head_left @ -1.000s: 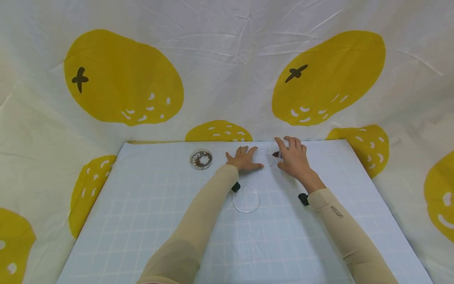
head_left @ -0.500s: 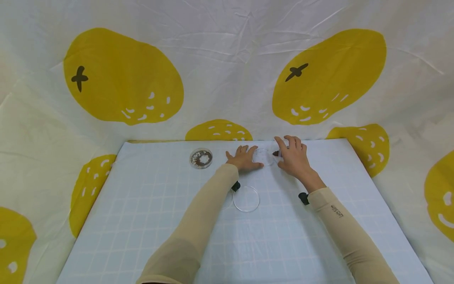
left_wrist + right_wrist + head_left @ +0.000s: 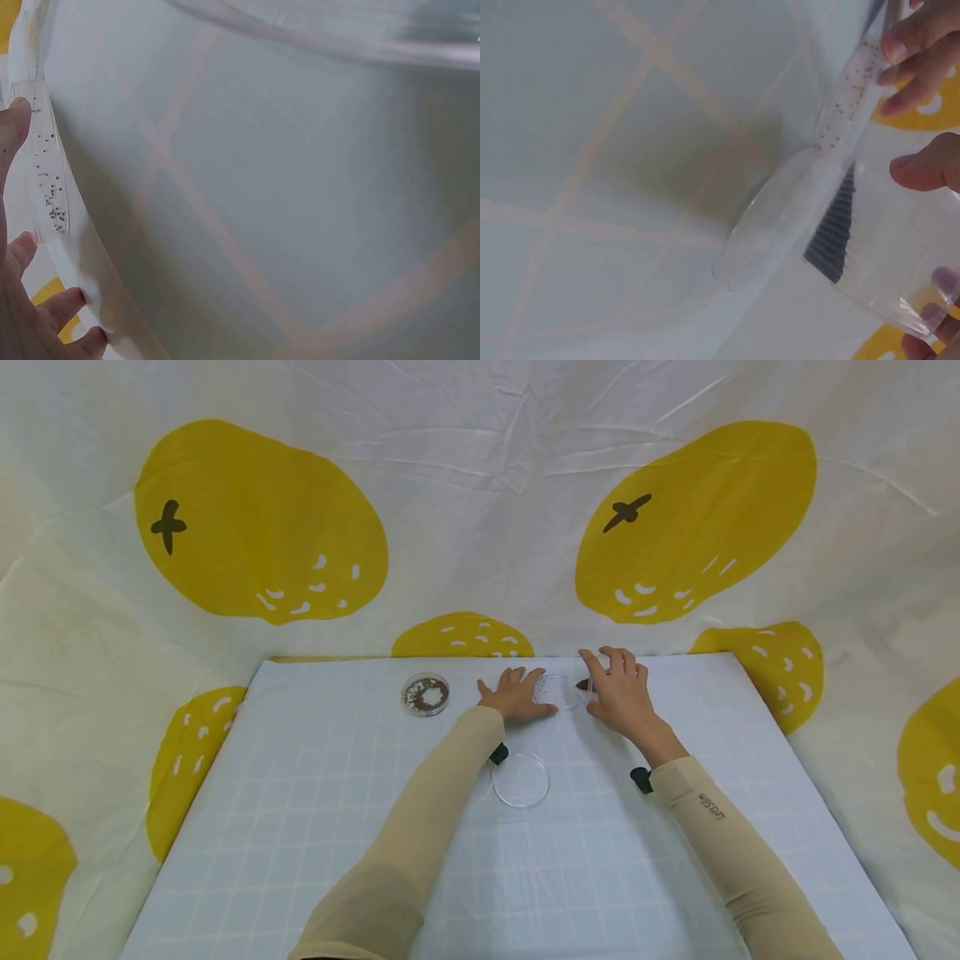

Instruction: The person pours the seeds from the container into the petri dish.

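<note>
On the table's far side, a clear petri dish [image 3: 555, 691] with scattered dark specks lies between my hands. My left hand [image 3: 517, 696] has its fingers spread, the thumb and index finger at opposite sides of this dish's rim; the left wrist view shows the specked dish [image 3: 51, 176] between them. My right hand [image 3: 621, 697] grips a second clear dish [image 3: 889, 232], tipped up on edge beside the first. A dark wedge of material [image 3: 832, 229] lies in the low part of the tipped dish. My right thumb [image 3: 922, 165] is on its near side.
A petri dish [image 3: 425, 695] with brown and white contents stands left of my left hand. Nearer, a clear round lid or dish [image 3: 521, 807] lies on the table, another one partly under my left sleeve. A fabric backdrop rises behind the table's far edge [image 3: 330, 660].
Dark specks have appeared in the dish at my left hand, and more of them show now. Both hands have stayed nearly in place, the right still holding the tipped dish.
</note>
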